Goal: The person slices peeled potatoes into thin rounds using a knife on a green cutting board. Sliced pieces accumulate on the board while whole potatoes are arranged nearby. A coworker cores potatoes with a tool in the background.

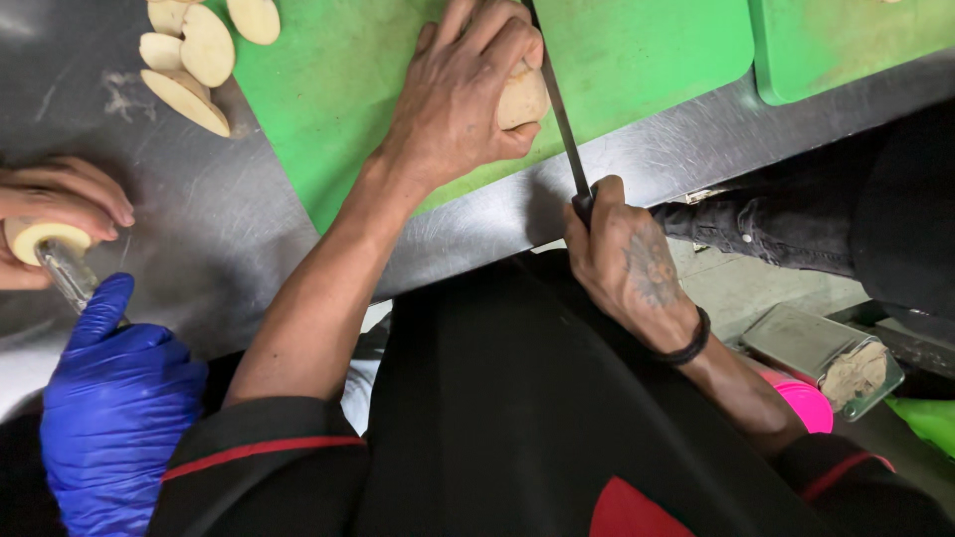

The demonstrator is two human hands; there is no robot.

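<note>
While a pale peeled potato (521,96) is pressed down on the bright green plastic cutting board (637,50), it is clamped under the curled fingers of the left hand (463,99), the thumb lying against its near side. A long dark-bladed kitchen knife (559,109) is gripped by the right hand (627,259), whose fingers are wrapped tight around the handle at the board's near edge; the blade is laid just beside the potato's right side, touching or nearly touching it. A black band (691,343) is worn on the right wrist. The board is set on a scratched stainless steel worktop (229,229), and several cream-coloured potato slices (199,60) are piled at the board's far left corner, partly on the steel. At the left edge, a co-worker's bare hand (60,204) is closed on another pale potato piece (40,237), and a blue-gloved hand (114,398) is held just below it with a small metal tool (68,273). A second green board (846,40) is seen at the upper right.
</note>
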